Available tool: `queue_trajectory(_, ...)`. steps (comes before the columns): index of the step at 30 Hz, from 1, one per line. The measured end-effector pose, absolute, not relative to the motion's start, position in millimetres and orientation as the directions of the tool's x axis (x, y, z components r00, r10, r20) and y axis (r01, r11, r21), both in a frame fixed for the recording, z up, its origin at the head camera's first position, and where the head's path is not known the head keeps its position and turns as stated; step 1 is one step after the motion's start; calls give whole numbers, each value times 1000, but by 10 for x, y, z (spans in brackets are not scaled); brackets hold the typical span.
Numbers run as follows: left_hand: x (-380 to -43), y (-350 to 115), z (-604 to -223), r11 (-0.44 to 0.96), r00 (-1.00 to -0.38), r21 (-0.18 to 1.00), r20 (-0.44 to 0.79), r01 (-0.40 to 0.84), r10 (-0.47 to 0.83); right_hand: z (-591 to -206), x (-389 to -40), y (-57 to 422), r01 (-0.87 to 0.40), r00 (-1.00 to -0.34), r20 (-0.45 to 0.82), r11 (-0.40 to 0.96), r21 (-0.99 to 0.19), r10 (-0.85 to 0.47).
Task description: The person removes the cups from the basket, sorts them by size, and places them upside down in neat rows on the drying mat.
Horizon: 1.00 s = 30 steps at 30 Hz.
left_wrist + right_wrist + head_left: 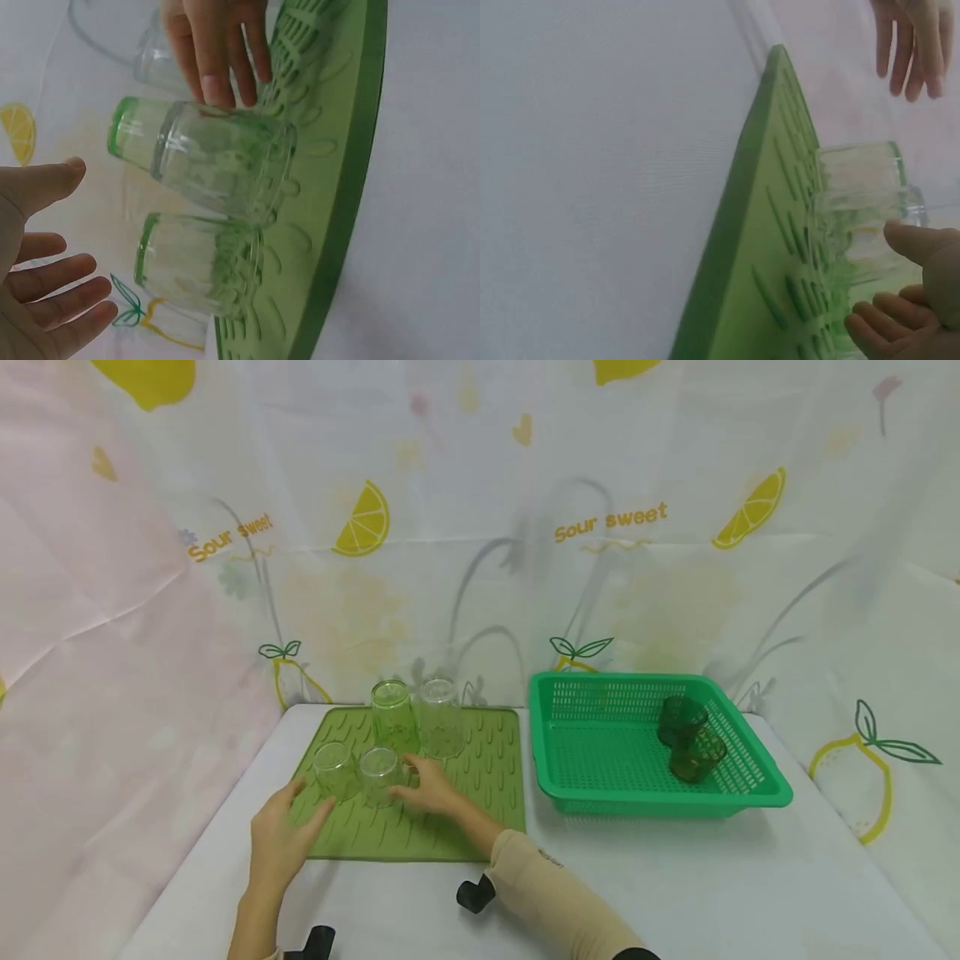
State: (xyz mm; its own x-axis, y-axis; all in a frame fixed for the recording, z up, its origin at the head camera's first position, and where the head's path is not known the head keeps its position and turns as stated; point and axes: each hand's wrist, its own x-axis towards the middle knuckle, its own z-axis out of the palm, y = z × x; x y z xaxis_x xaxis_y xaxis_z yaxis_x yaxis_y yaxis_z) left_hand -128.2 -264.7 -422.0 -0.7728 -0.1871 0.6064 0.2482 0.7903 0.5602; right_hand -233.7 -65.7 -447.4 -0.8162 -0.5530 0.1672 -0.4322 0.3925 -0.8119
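Observation:
On the green ribbed mat (480, 827) stand two short glasses in front and two tall ones behind. My right hand (427, 785) is at the right side of the short clear glass (381, 777), thumb and fingers spread beside it; in the left wrist view its straight fingers (214, 75) reach the glass's side. Whether they press on it is unclear. Left of that glass is a short green-tinted glass (336, 774). My left hand (279, 839) hovers in front of it, thumb and fingers apart, holding nothing. Behind stand a tall green glass (393, 718) and a tall clear glass (441, 722).
Right of the mat, a green plastic basket (660, 802) holds two dark tinted glasses (681, 720) at its right end. All stands on a white-covered table (645, 885). A lemon-printed cloth (480, 468) hangs behind and along the sides.

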Motion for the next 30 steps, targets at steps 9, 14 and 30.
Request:
queue_trajectory(9, -1629, -2354, -4110, 817, -782, 457, 623, 352, -11, -4018, -2260, 2, -558, -776, 323, 353, -750, -541)
queue_trajectory(14, -1602, -2401, -4243, 801, -761, 494, 644, 339, -75, -3891, -2209, 627, -630, -769, 475, 386, -674, -427)
queue_trajectory(30, -1143, -3107, -4632, 879, -967, 447, 98, -168, -235, -3989, -2171, 2731, -196, -934, 354, 894, -403, -45)
